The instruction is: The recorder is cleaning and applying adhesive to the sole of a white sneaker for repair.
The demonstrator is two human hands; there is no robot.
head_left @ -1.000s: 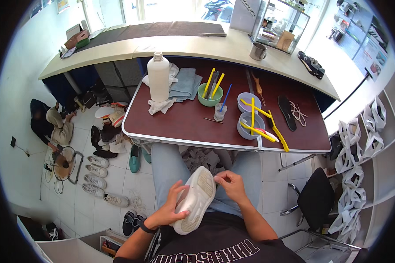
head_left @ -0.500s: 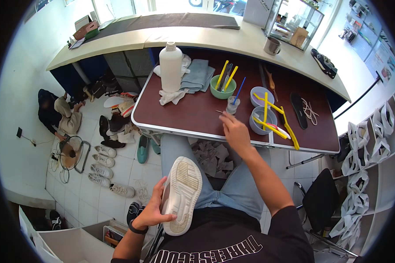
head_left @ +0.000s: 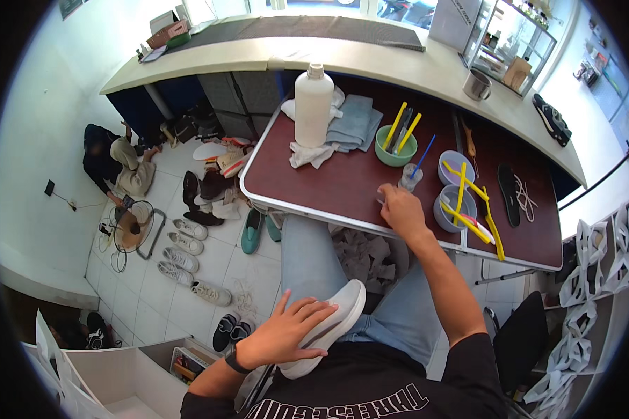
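Note:
My left hand holds a white shoe over my lap, fingers across its pale upper, the sole now turned away from view. My right hand is on the front of the maroon table, fingers curled beside a small clear cup with a blue stick; what they grip is hidden. Nearby are a green bowl of sticks and two lilac bowls with yellow-handled brushes. A white bottle stands on rags, beside folded blue cloths.
At left a person sits on the floor by a round wire-framed appliance, with several shoes nearby. A cream counter runs behind the table. A black chair and shelves of bagged items stand at right.
My right hand has left the shoe and reached forward onto the table. My left hand has rolled the shoe over, from sole showing to upper showing.

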